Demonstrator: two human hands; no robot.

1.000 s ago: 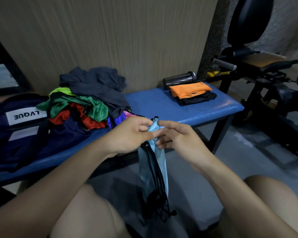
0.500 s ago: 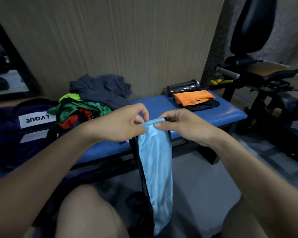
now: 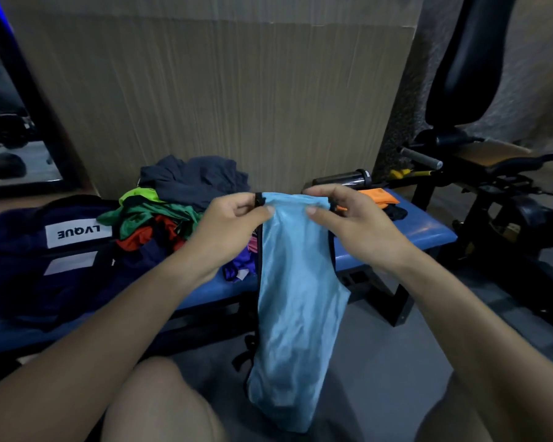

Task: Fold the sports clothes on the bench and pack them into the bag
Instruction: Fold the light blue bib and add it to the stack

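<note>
Left hand (image 3: 233,218) and right hand (image 3: 348,215) each pinch a top corner of the blue garment (image 3: 297,298), which hangs between them before the bench (image 3: 412,228), above the knees

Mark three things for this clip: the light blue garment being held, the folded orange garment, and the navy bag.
light blue garment (image 3: 296,301): head view, middle of its hanging panel.
folded orange garment (image 3: 375,196): head view, its top face.
navy bag (image 3: 20,250): head view, side panel left of the white label.
</note>
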